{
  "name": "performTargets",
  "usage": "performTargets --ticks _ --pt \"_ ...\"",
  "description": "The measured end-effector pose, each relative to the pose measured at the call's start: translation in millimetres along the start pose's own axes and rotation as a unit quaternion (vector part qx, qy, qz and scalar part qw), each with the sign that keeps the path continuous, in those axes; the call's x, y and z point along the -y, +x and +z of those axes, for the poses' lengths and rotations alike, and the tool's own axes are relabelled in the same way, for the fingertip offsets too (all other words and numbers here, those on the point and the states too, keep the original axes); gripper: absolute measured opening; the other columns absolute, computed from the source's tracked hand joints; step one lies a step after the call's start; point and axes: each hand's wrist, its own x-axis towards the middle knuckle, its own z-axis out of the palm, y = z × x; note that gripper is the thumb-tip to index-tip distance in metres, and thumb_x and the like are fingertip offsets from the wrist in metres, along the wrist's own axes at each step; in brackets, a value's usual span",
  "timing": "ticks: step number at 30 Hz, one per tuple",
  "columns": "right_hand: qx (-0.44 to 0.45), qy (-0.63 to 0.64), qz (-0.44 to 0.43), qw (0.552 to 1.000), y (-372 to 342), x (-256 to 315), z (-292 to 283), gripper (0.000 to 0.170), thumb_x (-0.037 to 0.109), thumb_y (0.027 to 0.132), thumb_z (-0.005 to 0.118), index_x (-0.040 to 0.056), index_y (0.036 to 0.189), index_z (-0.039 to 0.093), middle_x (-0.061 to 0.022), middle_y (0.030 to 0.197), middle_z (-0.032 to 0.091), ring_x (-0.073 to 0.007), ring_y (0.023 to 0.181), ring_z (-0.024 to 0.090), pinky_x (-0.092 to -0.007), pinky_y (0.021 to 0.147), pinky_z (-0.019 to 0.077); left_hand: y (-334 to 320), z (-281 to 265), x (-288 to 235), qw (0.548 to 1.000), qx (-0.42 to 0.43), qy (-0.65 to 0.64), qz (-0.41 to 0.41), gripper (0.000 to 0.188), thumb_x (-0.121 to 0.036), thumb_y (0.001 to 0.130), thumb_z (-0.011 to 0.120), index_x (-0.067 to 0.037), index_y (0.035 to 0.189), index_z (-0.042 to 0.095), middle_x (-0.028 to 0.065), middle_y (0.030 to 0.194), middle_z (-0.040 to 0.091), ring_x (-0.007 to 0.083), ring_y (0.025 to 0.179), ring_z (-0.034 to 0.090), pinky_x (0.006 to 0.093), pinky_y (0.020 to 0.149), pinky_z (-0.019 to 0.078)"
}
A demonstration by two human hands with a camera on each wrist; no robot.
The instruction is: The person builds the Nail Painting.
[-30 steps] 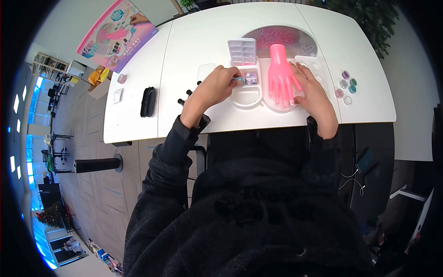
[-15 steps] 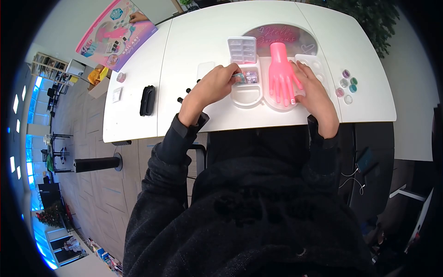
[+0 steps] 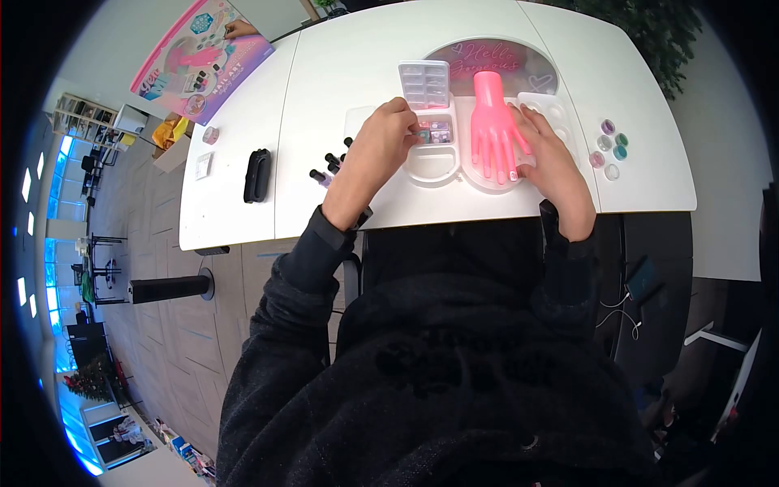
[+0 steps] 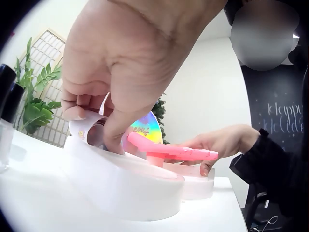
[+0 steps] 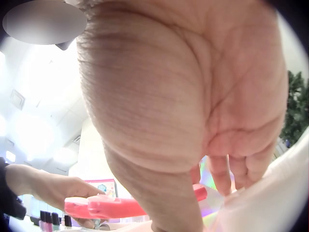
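My left hand (image 3: 377,146) reaches into the white tray (image 3: 431,180), at a compartment of small patterned rolls (image 3: 440,131). Its thumb and fingers pinch a pale flower-printed roll (image 4: 95,131), seen in the left wrist view over the tray's wall; the palm hides part of it. A clear divided lid (image 3: 424,84) stands raised behind that compartment. At the tray's middle, a pink model hand (image 3: 490,134) lies palm down, one fingertip pale. My right hand (image 3: 556,166) rests beside it with fingers extended on the tray, thumb at the round base's wall.
Several dark-capped nail polish bottles (image 3: 331,161) stand left of the left forearm. Small glitter pots (image 3: 604,143) cluster at the right. A black case (image 3: 257,175) lies farther left, below a nail art box (image 3: 203,61). A shiny mirror panel (image 3: 499,66) stands behind the tray.
My left hand has shifted slightly left, uncovering more of the rolls. A teal roll at its fingertips now sits lower in the compartment. My right hand has stayed put.
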Motion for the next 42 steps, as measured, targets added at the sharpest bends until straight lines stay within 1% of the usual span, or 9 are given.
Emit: performTargets --ticks 18,21,23,26,28,33,37,40,42 --pt "-0.001 0.004 0.001 1.0 -0.6 2.9 -0.8 0.1 -0.013 0.071 0.079 0.0169 0.16 0.044 -0.0202 0.167 0.037 -0.039 0.149 0.044 -0.0401 0.118 0.0461 -3.0 4.8 4.8 0.998 0.024 0.052 0.014 0.008 0.001 0.088 0.077 0.004 0.095 0.079 0.0155 0.102 0.066 0.0343 0.093 0.069 0.0416 0.081 0.0565" --pt "-0.001 0.008 0.002 1.0 -0.8 0.3 0.9 0.1 -0.013 0.071 0.079 0.0172 0.16 0.044 -0.0203 0.166 0.037 -0.0393 0.149 0.044 -0.0404 0.117 0.0466 -2.7 0.6 4.6 0.997 0.034 0.057 0.043 0.017 0.001 0.088 0.077 0.003 0.105 0.078 0.0152 0.105 0.065 0.0334 0.094 0.069 0.042 0.081 0.0566" --pt "-0.003 0.004 -0.001 1.0 -1.5 -0.9 -0.1 0.1 -0.013 0.071 0.079 0.0174 0.16 0.044 -0.0204 0.166 0.038 -0.0393 0.148 0.044 -0.0406 0.117 0.0471 -6.1 -15.1 -12.9 0.999 0.037 -0.014 -0.007 0.031 0.006 0.088 0.074 0.001 0.118 0.075 0.0147 0.112 0.064 0.0327 0.097 0.069 0.0414 0.082 0.0579" --pt "0.002 0.007 0.002 1.0 -1.5 0.3 -0.3 0.1 -0.013 0.071 0.078 0.0181 0.16 0.044 -0.0201 0.166 0.038 -0.0395 0.148 0.045 -0.0409 0.116 0.0479 -7.9 -25.7 -9.3 0.999 0.01 -0.03 -0.008 0.041 0.011 0.088 0.07 -0.001 0.127 0.072 0.0139 0.12 0.063 0.0319 0.101 0.07 0.0391 0.086 0.0597" --pt "-0.006 0.002 -0.009 1.0 -0.2 -4.2 2.1 0.1 -0.013 0.071 0.078 0.0187 0.16 0.044 -0.02 0.166 0.038 -0.0397 0.147 0.046 -0.0404 0.115 0.0484 -5.5 -31.0 -11.6 0.999 -0.008 -0.042 0.002 0.043 0.016 0.088 0.066 -0.001 0.127 0.072 0.0141 0.119 0.066 0.032 0.105 0.07 0.0356 0.089 0.0605" --pt "-0.004 0.003 -0.002 1.0 0.3 -2.9 2.2 0.101 -0.013 0.071 0.078 0.0185 0.161 0.044 -0.0199 0.166 0.039 -0.0398 0.147 0.046 -0.0398 0.116 0.0475 2.1 -19.6 -11.3 0.991 -0.023 -0.133 -0.003 0.048 0.006 0.088 0.075 -0.007 0.133 0.072 0.0131 0.107 0.074 0.0267 0.098 0.071 0.0357 0.085 0.06" --pt "-0.004 0.008 -0.008 1.0 0.1 -4.2 2.2 0.101 -0.013 0.071 0.079 0.0177 0.16 0.044 -0.0197 0.166 0.038 -0.0395 0.148 0.045 -0.0401 0.117 0.047 4.9 -5.1 -16.7 0.997 -0.015 -0.069 0.015 0.04 -0.006 0.086 0.082 -0.012 0.126 0.079 0.0099 0.1 0.077 0.0237 0.086 0.067 0.0371 0.076 0.0556" --pt "-0.001 0.007 -0.005 1.0 -0.4 -0.9 0.3 0.101 -0.013 0.07 0.079 0.0173 0.16 0.044 -0.0198 0.166 0.038 -0.0397 0.147 0.046 -0.0404 0.117 0.0472 6.7 8.5 -3.9 0.994 -0.036 -0.039 0.097 0.036 -0.005 0.086 0.082 -0.01 0.121 0.08 0.0107 0.101 0.077 0.0244 0.088 0.067 0.0372 0.077 0.0557" --pt "-0.003 0.001 -0.006 1.0 -0.3 -1.8 0.6 0.101 -0.013 0.07 0.079 0.0173 0.16 0.044 -0.0199 0.166 0.038 -0.0399 0.147 0.046 -0.0406 0.116 0.0475 6.9 12.0 -1.2 0.994 -0.03 -0.05 0.096 0.034 -0.003 0.085 0.082 -0.009 0.119 0.08 0.0114 0.103 0.077 0.025 0.089 0.068 0.0364 0.078 0.0567"
